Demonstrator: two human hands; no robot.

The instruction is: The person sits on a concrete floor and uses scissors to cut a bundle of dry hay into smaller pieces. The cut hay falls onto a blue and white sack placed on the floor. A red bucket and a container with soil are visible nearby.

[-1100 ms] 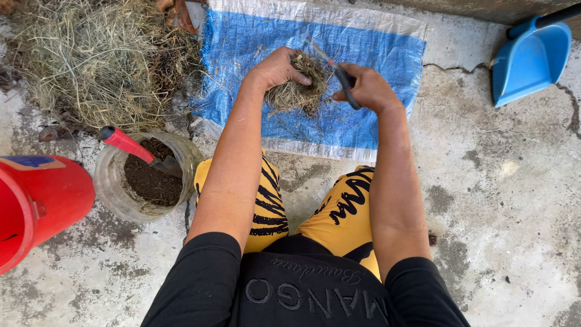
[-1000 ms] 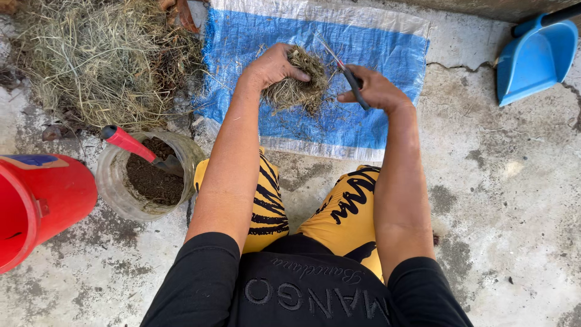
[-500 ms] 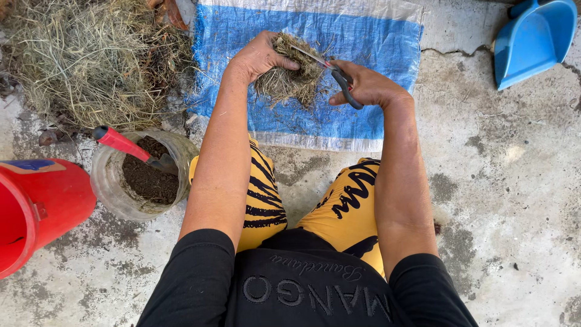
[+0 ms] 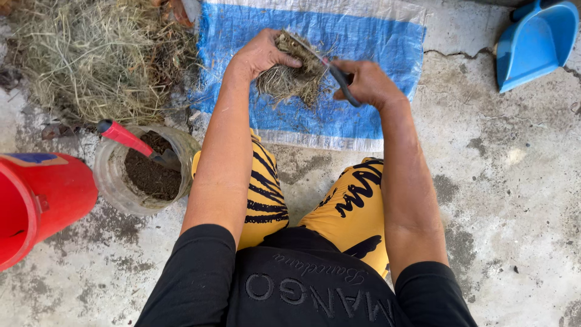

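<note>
Left hand (image 4: 261, 56) clamped on a clump of dry grass (image 4: 290, 79) over the far blue woven sheet (image 4: 363, 36); right hand (image 4: 369, 82) gripped on scissors (image 4: 327, 60) just right of it, blades slanting far-left across the clump's top

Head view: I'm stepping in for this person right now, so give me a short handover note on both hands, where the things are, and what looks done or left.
Left hand: gripping a clump of dry grass above the blue woven mat.
Right hand: closed on scissors, blades at the top of the clump.
Nearby: big pile of dry grass at upper left, clear jar of soil with a red-handled trowel, red bucket, blue dustpan.
Done: hardly any cut pieces show on the mat.
Left: the clump looks mostly whole; the pile is large.
</note>
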